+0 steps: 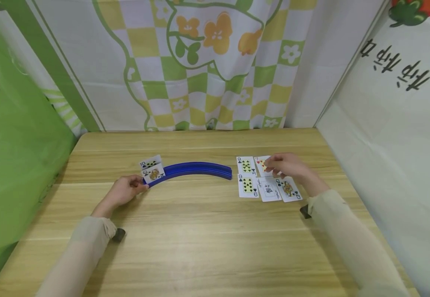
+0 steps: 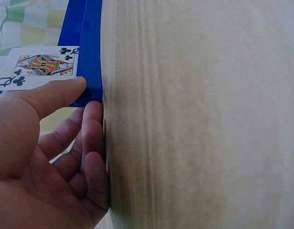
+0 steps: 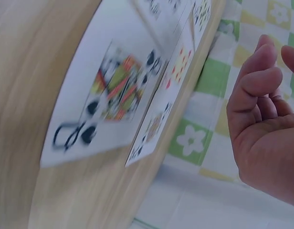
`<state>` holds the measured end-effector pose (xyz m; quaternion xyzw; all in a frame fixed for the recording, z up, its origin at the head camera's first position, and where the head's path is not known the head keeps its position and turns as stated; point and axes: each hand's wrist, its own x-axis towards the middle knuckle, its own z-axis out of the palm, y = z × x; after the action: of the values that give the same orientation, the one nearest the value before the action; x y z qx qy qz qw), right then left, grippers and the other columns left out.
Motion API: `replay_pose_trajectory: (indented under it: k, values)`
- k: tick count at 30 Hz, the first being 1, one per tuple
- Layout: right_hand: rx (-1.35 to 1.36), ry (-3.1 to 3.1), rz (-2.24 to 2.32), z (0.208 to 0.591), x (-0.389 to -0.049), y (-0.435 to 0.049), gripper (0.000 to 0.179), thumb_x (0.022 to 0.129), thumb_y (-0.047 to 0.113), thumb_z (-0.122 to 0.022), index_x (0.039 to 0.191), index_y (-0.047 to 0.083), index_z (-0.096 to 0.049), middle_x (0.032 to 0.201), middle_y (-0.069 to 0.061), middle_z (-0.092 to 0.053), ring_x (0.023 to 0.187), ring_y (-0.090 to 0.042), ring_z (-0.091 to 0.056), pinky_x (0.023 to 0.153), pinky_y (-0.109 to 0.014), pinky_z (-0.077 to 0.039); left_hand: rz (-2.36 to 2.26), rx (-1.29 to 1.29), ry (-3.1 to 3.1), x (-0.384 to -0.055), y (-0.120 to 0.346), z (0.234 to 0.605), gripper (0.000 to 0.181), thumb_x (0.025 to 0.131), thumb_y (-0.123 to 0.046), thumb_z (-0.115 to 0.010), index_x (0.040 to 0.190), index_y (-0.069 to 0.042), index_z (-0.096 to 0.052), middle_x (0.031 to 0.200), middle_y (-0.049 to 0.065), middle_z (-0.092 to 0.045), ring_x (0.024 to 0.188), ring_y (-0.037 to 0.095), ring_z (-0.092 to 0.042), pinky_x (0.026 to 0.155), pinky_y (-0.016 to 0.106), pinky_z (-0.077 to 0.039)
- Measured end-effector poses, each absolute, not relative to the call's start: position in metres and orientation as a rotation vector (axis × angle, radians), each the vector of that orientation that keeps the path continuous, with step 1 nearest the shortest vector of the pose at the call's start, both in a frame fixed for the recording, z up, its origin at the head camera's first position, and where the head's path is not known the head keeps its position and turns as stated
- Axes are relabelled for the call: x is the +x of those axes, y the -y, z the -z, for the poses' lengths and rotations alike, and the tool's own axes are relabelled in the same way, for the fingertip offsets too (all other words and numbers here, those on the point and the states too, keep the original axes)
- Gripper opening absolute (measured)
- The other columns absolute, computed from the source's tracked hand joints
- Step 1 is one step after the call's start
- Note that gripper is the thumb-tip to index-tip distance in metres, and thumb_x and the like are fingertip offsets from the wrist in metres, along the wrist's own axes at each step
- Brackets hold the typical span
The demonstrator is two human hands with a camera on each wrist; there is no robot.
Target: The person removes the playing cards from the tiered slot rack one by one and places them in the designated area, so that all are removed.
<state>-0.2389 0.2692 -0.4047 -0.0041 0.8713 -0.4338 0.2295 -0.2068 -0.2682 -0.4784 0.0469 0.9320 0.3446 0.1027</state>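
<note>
A curved blue card holder (image 1: 200, 168) lies on the table. Two cards stand at its left end: a queen of clubs (image 2: 46, 65) in front and a black ten (image 1: 150, 163) behind. My left hand (image 1: 125, 190) pinches that end, thumb on its front and index finger at its edge. On the right, my right hand (image 1: 287, 166) hovers over face-up cards, fingers loosely curled, thumb apart, nothing held. Under and around it lie a seven of hearts (image 1: 261, 166), a joker (image 1: 269, 189), a queen of spades (image 1: 289, 189) and a face card (image 3: 154, 126) hidden from the head view.
Two black nines, an upper one (image 1: 246, 166) and a lower one (image 1: 248, 185), lie nearest the holder's right end. The wooden table (image 1: 200, 235) meets a checkered curtain (image 1: 215, 95) at the back. White sheeting (image 1: 393, 136) hangs on the right, green (image 1: 18, 123) on the left.
</note>
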Motion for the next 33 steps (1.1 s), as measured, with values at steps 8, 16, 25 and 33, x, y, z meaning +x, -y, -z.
replay_pose_trajectory:
  k: [8,16,25,33]
  values:
    - [-0.052,-2.365,1.277,0.406,-0.24,-0.244,0.039,0.103,0.03,-0.052,0.129,0.001,-0.057,0.12,-0.019,-0.065,0.096,-0.024,-0.06,0.074,-0.033,-0.048,-1.013,0.135,-2.753,-0.207,0.268,0.48,0.037,0.094,-0.026,-0.069,0.115,0.004,-0.065,0.097,0.015,-0.07,0.077,0.017,-0.059,0.063,0.027,-0.048]
    - [-0.109,-2.353,1.33,0.408,-0.242,-0.221,0.036,0.103,0.027,-0.052,0.125,0.001,-0.059,0.114,-0.015,-0.067,0.093,-0.025,-0.06,0.073,-0.031,-0.047,-1.004,0.147,-2.765,-0.207,0.269,0.481,0.037,0.093,-0.025,-0.069,0.116,0.005,-0.065,0.097,0.016,-0.07,0.076,0.017,-0.059,0.063,0.028,-0.047]
    - [-0.144,-2.287,1.428,0.415,-0.24,-0.198,0.034,0.102,0.023,-0.054,0.125,-0.001,-0.06,0.111,-0.018,-0.067,0.088,-0.023,-0.06,0.07,-0.033,-0.048,-0.992,0.139,-2.772,-0.207,0.268,0.48,0.038,0.094,-0.026,-0.069,0.116,0.005,-0.065,0.097,0.017,-0.071,0.078,0.018,-0.06,0.065,0.029,-0.048]
    - [-0.193,-2.264,1.434,0.416,-0.239,-0.179,0.032,0.103,0.026,-0.053,0.122,0.002,-0.062,0.115,-0.02,-0.068,0.09,-0.026,-0.063,0.077,-0.041,-0.049,-0.993,0.119,-2.768,-0.206,0.267,0.478,0.04,0.094,-0.026,-0.069,0.117,0.005,-0.064,0.1,0.018,-0.071,0.082,0.021,-0.063,0.067,0.029,-0.048]
